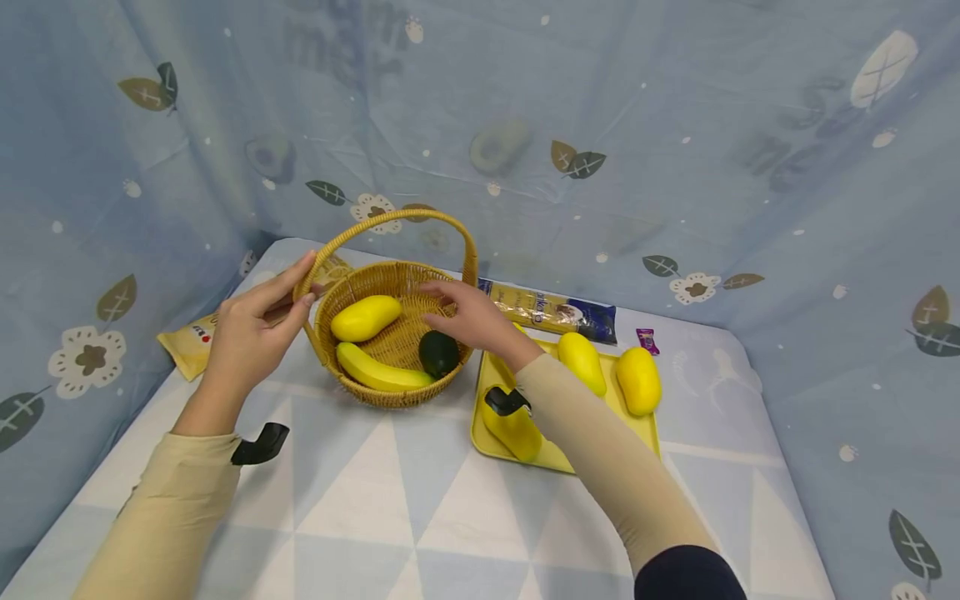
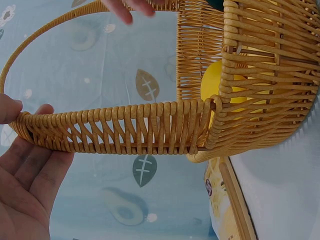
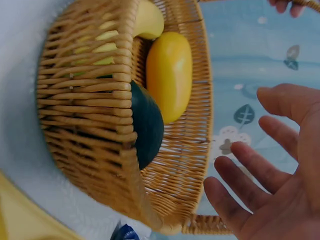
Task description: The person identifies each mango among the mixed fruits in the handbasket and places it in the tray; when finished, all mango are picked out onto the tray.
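My left hand [image 1: 255, 329] pinches the arched handle [image 2: 120, 127] of a woven wicker basket [image 1: 393, 398] between thumb and fingers, on the handle's left side. Inside the basket lie a yellow mango [image 1: 366, 318], a banana [image 1: 381, 370] and a dark green avocado [image 1: 438, 354]. Over the basket's right side, beneath the handle, is my right hand [image 1: 476, 318]. Its fingers are spread and loosely bent with nothing between them, as the right wrist view shows. The avocado is just below that hand in the head view.
Right of the basket, a yellow tray [image 1: 557, 457] bears three mangoes, one partly behind my right forearm. A blue and yellow pasta packet [image 1: 540, 310] lies behind it, with a small purple wrapped sweet [image 1: 647, 340] to the right. A yellow bag [image 1: 189, 346] lies at far left. Patterned curtains [image 1: 525, 125] surround the table.
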The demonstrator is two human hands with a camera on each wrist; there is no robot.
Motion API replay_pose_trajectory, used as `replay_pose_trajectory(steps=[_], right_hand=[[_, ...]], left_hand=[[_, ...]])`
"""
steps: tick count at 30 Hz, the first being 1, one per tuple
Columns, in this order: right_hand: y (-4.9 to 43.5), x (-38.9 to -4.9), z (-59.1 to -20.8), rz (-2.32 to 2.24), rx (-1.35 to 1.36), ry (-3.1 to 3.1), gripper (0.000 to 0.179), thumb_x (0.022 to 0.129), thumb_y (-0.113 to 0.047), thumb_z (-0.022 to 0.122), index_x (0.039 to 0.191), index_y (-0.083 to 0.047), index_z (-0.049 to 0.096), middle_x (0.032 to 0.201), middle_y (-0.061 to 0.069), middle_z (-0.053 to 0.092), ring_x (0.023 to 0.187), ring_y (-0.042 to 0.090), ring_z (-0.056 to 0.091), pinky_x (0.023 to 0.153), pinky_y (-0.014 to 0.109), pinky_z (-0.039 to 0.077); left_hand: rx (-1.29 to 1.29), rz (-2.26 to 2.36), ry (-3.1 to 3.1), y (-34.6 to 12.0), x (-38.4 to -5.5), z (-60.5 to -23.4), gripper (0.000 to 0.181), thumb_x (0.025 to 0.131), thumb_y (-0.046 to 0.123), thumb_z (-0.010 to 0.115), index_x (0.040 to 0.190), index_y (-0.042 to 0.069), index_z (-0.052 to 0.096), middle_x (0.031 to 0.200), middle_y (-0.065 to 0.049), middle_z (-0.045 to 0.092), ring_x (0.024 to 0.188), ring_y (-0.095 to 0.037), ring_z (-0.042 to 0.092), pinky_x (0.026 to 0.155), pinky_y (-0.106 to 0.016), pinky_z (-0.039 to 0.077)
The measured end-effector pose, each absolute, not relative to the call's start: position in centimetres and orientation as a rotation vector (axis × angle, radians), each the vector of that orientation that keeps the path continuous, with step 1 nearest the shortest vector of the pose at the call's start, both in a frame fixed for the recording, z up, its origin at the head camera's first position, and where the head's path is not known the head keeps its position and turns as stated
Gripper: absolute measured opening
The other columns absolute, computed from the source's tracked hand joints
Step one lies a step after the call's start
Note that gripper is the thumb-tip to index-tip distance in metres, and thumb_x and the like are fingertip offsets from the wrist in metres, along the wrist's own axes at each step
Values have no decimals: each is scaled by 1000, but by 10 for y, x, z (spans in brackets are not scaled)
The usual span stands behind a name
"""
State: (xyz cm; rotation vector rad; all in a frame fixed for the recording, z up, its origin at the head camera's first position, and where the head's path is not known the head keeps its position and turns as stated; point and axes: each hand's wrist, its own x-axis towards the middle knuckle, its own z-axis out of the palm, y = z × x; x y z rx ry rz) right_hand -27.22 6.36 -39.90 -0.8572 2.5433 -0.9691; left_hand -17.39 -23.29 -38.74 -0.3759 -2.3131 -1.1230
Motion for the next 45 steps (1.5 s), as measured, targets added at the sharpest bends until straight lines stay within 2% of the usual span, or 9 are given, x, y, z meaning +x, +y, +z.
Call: replay_pose_trajectory(steps=[12,18,23,30,37,45], right_hand=[[6,-304,-427,-891,-892,2476,50,101,-28,66,148,-17,55,150,5,52,140,26,45,113,40,42],[-14,-309,-435,-787,-878,2459,50,101,-31,67,149,-24,55,156,0,45,146,21,36,119,38,36],[-24,-311,-436,-775,-866,2428,48,101,-28,67,148,-27,56,160,1,39,147,21,34,118,38,37],[-31,-314,-446,-748,-827,2391,51,99,-27,69,148,-31,56,160,-4,40,149,17,31,120,36,33],[-38,-317,-450,-692,-869,2421,55,95,-30,75,147,-31,57,156,2,42,141,20,39,114,36,40],[-41,-315,-451,-696,-888,2367,54,95,-30,75,145,-33,56,155,-6,46,141,17,42,115,35,39]], left_hand=[[-372,-1127,-2312,-233,-172,-387,68,94,-7,68,148,32,54,117,-14,74,104,16,59,87,-5,48],[-379,-1112,-2315,-232,-171,-387,68,93,-7,69,148,31,54,118,-12,74,104,16,58,87,-5,48],[-393,-1126,-2306,-231,-172,-388,68,93,-7,68,148,31,54,119,-12,73,105,15,59,88,-6,48],[-402,-1129,-2320,-230,-174,-388,68,94,-6,67,149,31,53,120,-12,73,105,15,59,89,-6,48],[-397,-1125,-2319,-233,-175,-387,68,94,-7,68,149,31,53,125,-12,71,106,15,59,89,-6,48],[-389,-1144,-2321,-234,-174,-388,68,94,-7,67,149,31,53,124,-13,71,106,14,60,89,-7,49]])
